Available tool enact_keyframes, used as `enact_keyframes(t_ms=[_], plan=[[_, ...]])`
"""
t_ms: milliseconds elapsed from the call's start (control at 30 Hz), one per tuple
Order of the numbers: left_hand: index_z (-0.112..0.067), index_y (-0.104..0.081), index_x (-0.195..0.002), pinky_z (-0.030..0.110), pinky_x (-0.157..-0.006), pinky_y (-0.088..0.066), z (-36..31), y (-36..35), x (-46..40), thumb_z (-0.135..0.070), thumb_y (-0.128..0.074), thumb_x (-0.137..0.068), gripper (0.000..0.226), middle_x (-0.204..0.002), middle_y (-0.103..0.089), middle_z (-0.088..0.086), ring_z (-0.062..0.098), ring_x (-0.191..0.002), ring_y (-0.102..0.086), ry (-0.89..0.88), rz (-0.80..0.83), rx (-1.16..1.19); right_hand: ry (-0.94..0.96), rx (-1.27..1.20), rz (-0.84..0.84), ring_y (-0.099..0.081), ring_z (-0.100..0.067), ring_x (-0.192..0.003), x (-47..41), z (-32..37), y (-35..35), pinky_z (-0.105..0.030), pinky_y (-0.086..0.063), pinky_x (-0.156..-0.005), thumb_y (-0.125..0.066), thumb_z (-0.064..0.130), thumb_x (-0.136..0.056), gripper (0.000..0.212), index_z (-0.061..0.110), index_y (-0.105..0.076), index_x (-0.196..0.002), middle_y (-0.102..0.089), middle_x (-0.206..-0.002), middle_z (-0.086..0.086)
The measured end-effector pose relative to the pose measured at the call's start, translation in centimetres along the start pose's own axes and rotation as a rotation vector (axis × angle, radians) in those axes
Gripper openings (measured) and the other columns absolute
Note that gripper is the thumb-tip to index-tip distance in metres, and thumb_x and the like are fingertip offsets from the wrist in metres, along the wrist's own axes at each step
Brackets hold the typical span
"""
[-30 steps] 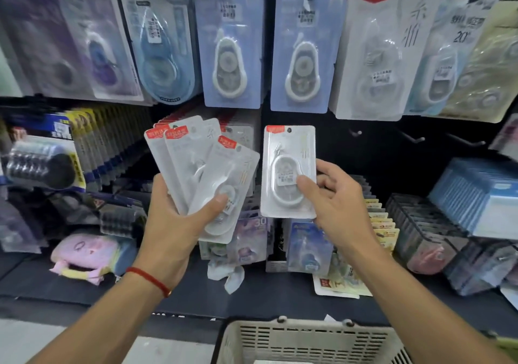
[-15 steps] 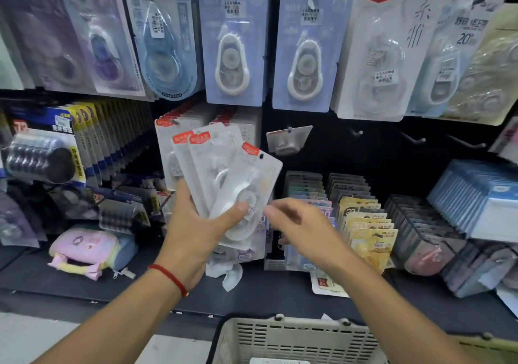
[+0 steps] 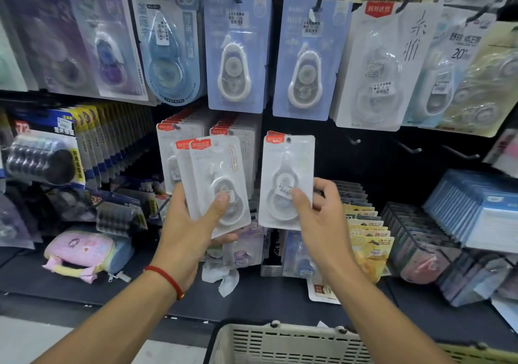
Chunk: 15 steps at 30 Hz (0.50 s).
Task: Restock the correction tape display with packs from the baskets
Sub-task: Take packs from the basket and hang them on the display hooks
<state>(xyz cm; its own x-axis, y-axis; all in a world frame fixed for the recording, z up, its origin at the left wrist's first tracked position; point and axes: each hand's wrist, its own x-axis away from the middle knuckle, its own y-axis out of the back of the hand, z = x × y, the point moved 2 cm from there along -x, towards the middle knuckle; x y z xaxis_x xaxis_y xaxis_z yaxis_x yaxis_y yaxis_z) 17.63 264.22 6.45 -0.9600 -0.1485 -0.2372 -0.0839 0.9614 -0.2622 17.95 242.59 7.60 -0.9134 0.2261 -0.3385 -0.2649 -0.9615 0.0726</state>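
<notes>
Holding spare packs [image 3: 215,184] fanned in the left hand [image 3: 190,232], the person pinched one white pack [image 3: 287,181] upright between the right hand [image 3: 319,218] fingers, near the peg, probably ready for hanging it.

Both forearms are raised forward, the left hand [image 3: 193,223] closed with thumb pressed in front, the right hand [image 3: 322,218] pinched shut with thumb forward, fingers [image 3: 326,188] behind.
</notes>
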Motion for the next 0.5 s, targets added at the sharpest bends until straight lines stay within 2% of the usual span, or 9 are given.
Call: enact_keyframes(t_ms=[167, 333, 367, 433, 500], plan=[[-0.044, -0.061, -0.126, 0.05, -0.067, -0.066, -0.1, 0.3, 0.0, -0.034, -0.082, -0.087, 0.046, -0.123, -0.074, -0.008, 0.02, -0.106, -0.077, -0.023, 0.008, -0.05, -0.035, 0.013, 0.0, -0.077, -0.009, -0.094, -0.4, 1.1, 0.4, -0.043, -0.063, -0.088, -0.067, 0.034, -0.102, 0.028, 0.024, -0.056, -0.126, -0.081, -0.101, 0.007], [-0.044, -0.06, -0.127, 0.048, -0.065, -0.066, -0.4, 0.1, 0.2, -0.034, -0.082, -0.086, 0.047, -0.123, -0.074, -0.009, 0.019, -0.106, -0.077, -0.049, 0.014, -0.079, -0.002, 0.033, -0.034, -0.078, -0.012, -0.091, -0.4, 1.8, 0.6, -0.047, -0.062, -0.087, -0.071, 0.043, -0.098, 0.03, 0.027, -0.06, -0.12, -0.081, -0.094, 0.008], [-0.044, -0.06, -0.127, 0.048, -0.064, -0.066, -0.5, 0.0, 0.3, -0.033, -0.082, -0.087, 0.047, -0.123, -0.074, -0.009, 0.019, -0.106, -0.077, -0.053, 0.013, -0.087, -0.007, 0.072, -0.037, -0.077, -0.012, -0.095, -0.5, 1.7, 0.6, -0.046, -0.061, -0.088, -0.07, 0.046, -0.097, 0.032, 0.027, -0.058, -0.121, -0.081, -0.097, 0.009], [-0.043, -0.061, -0.126, 0.048, -0.063, -0.066, -0.6, 0.0, 0.4, -0.032, -0.083, -0.086, 0.047, -0.121, -0.075, -0.008, 0.02, -0.105, -0.077, -0.048, 0.015, -0.096, -0.006, 0.279, -0.044, -0.065, -0.007, -0.114, -0.5, 1.2, 0.7, -0.038, -0.054, -0.094, -0.065, 0.052, -0.098, 0.042, 0.029, -0.051, -0.131, -0.068, -0.119, 0.018], [-0.04, -0.061, -0.127, 0.049, -0.062, -0.066, -0.5, -0.2, 0.5, -0.034, -0.084, -0.085, 0.047, -0.121, -0.075, -0.006, 0.022, -0.104, -0.077, -0.025, 0.033, -0.099, 0.045, 0.471, -0.044, -0.051, -0.007, -0.123, -0.1, 0.9, 0.5, -0.034, -0.046, -0.1, -0.063, 0.051, -0.099, 0.049, 0.029, -0.048, -0.14, -0.055, -0.132, 0.014]])
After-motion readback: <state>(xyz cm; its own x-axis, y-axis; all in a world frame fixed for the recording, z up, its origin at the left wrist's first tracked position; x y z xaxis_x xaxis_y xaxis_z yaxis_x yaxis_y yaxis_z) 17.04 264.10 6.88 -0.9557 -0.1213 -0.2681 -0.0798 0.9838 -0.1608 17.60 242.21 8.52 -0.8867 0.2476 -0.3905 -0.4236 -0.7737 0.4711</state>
